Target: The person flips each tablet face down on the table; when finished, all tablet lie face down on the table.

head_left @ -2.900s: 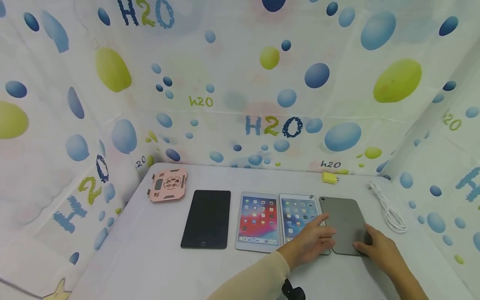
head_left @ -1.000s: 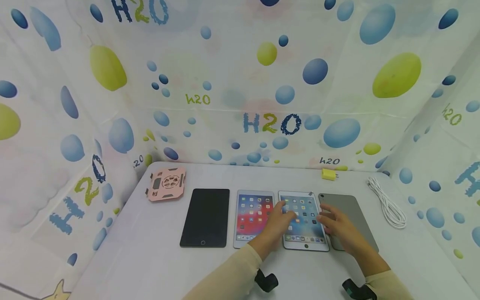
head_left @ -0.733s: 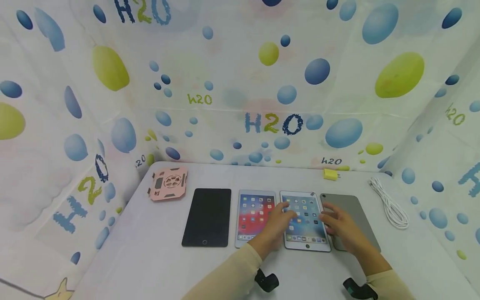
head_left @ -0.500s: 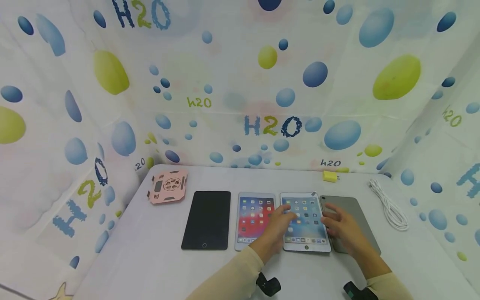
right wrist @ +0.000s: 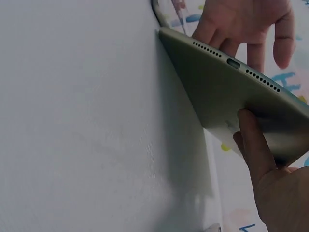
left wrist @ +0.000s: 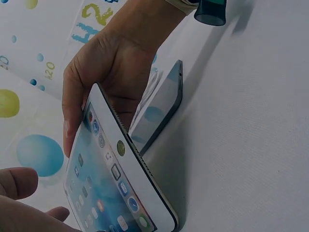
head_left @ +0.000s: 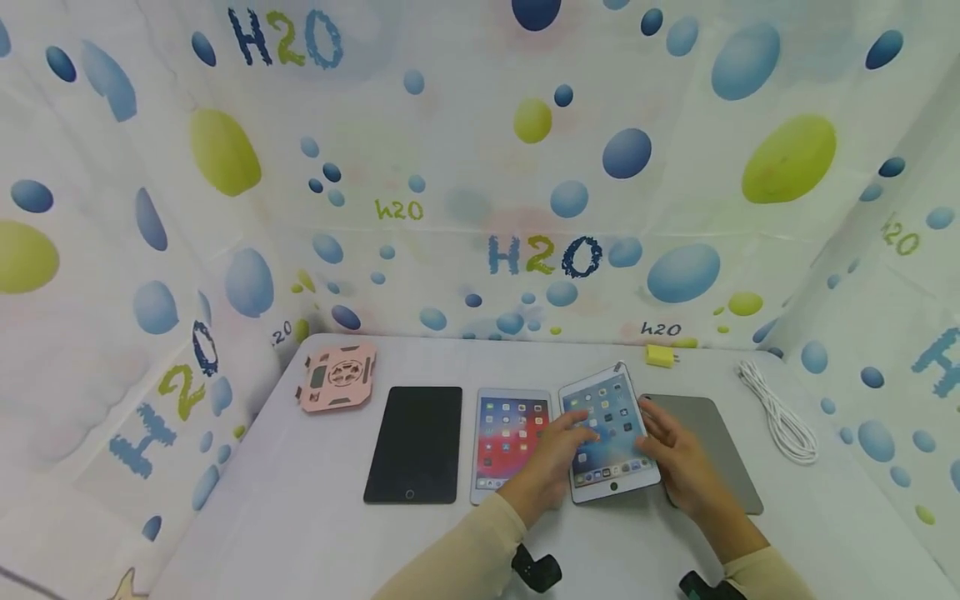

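A white-framed tablet (head_left: 617, 425) with a lit blue home screen is tilted, its right side raised off the table. My right hand (head_left: 686, 467) grips that raised edge, thumb by the front; in the right wrist view its fingers (right wrist: 256, 145) lie against the grey back of the tablet (right wrist: 222, 92). My left hand (head_left: 547, 462) is at the left edge with loosely extended fingers, over part of a second white tablet (head_left: 510, 425) showing a red and blue screen. A grey tablet (head_left: 712, 442) lies face down under and beside my right hand.
A black-screened tablet (head_left: 414, 442) lies on the left of the row. Farther back are a pink square device (head_left: 337, 377) at left, a yellow charger plug (head_left: 660, 356) and a coiled white cable (head_left: 780, 417) at right. A patterned curtain (head_left: 450, 150) encloses the table (head_left: 300, 517).
Both hands shifted left from the grey tablet to the blue-screened one. Over the last half second its right side has risen in my right hand and it has turned slightly; my left hand barely moved.
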`<state>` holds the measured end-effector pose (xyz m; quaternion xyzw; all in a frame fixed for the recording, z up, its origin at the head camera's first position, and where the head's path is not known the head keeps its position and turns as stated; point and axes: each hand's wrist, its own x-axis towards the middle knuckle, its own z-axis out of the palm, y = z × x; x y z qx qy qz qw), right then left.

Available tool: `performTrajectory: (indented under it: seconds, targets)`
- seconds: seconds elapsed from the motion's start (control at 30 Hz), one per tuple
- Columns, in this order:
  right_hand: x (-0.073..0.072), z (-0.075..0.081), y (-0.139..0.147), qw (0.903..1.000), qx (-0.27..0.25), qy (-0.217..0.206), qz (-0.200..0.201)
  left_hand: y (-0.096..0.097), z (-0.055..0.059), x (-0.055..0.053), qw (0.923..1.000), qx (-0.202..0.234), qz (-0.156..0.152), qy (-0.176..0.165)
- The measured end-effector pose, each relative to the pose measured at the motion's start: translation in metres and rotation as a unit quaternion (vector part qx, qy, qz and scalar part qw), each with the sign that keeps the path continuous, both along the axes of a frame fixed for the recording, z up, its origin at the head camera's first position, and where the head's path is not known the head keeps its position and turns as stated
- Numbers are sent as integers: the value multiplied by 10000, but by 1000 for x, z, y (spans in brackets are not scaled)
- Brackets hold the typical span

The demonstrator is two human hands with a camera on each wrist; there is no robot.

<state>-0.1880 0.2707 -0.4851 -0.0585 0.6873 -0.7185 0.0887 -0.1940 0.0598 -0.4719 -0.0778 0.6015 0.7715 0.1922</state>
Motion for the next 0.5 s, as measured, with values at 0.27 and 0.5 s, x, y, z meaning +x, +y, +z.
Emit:
performTrajectory:
  seconds: [0.27, 0.5]
  targets:
    - [5, 7, -10, 9988, -448, 92, 165, -2, 5, 3, 9991, -312, -269, 114]
    - [7, 18, -25, 9981, -97, 488, 366, -2, 9, 4, 9984, -158, -494, 209]
